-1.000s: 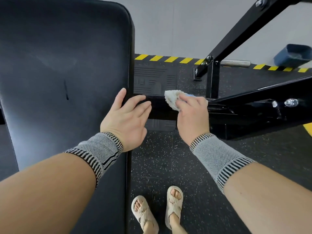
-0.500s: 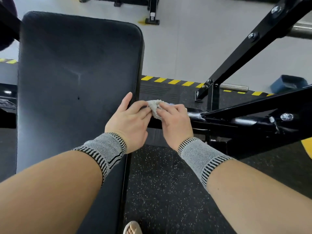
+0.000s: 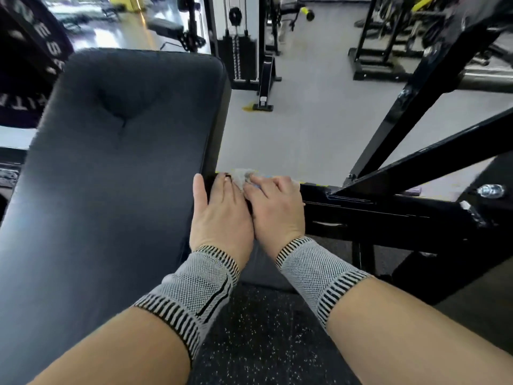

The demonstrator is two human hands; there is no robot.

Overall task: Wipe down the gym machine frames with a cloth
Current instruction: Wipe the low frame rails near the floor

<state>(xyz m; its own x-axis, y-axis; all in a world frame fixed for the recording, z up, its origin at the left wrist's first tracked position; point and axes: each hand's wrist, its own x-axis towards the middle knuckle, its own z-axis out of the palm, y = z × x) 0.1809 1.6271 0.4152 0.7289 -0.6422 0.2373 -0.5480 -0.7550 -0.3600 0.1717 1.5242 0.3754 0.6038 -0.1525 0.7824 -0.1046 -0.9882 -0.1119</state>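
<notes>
A: Largest item?
B: Black padded bench (image 3: 116, 168), directly left of the grip. Beyond its far left corner, a dark weight plate (image 3: 25, 65) with white lettering, too blurred to read.
A: Next?
B: Black machine frame (image 3: 388, 209), horizontal bar running right from the grip, two diagonal struts rising off it.
A: Hands?
B: Left hand (image 3: 219, 215), fingers straight and together, flat on the bench edge and bar. Right hand (image 3: 277, 207) touching it, fingers curled over the cloth.
A: The cloth?
B: White cloth (image 3: 244, 175), bunched under the right fingertips on the bar, just beside the bench edge.
A: Smallest?
B: Bolt head (image 3: 490, 190), far right of the grip.
</notes>
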